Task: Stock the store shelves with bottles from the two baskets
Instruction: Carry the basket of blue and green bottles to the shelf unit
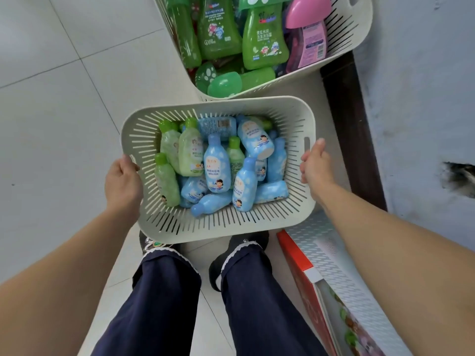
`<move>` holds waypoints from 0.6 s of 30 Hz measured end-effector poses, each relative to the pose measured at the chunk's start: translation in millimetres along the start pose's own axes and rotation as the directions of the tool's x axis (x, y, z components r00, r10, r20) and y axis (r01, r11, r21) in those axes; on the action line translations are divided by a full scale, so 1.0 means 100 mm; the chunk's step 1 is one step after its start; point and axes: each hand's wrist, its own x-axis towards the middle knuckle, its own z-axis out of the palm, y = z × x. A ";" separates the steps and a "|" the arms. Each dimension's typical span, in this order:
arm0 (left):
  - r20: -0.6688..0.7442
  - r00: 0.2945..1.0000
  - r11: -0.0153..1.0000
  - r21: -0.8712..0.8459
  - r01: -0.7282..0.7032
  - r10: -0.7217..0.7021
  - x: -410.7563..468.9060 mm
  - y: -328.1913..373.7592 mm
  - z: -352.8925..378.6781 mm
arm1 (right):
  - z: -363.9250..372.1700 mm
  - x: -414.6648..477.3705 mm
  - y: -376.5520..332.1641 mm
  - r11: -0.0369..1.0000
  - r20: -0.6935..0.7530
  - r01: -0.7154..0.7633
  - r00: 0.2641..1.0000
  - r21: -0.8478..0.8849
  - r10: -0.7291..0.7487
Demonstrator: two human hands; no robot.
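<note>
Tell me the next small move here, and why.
Probably set the near basket down on the floor beside the shelf. The left hand and right hand both grip its rim, so neither is free to take a blue bottle out.

We see a floor [51, 124] of pale tiles with thin grey joints. On it stand two dark shoes [151, 242], side by side, and further away a cream basket [257, 92] full of bottles [262, 39], one corner of it over a dark strip [352, 124] which runs along the wall. The nearer basket [218, 227] is above the shoes; we cannot tell if it touches the floor. At right, a low white perforated shelf [323, 242] carries a flowered packet [352, 327].
</note>
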 end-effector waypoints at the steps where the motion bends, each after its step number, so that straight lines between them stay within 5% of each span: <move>1: 0.005 1.000 1.000 0.001 0.006 -0.006 0.03 0.00 -0.01 | 0.03 -0.02 -0.01 0.999 0.009 -0.023 1.000 0.024 0.023; 8: -0.012 0.999 0.993 0.111 -0.041 0.043 -0.18 0.22 -0.33 | -0.08 -0.40 -0.12 0.999 -0.006 -0.016 1.000 -0.050 0.016; 18: 0.006 0.934 0.895 0.285 -0.343 0.356 -1.03 0.96 -1.38 | -0.82 -1.64 -0.56 0.995 -0.074 0.009 0.997 -0.096 -0.016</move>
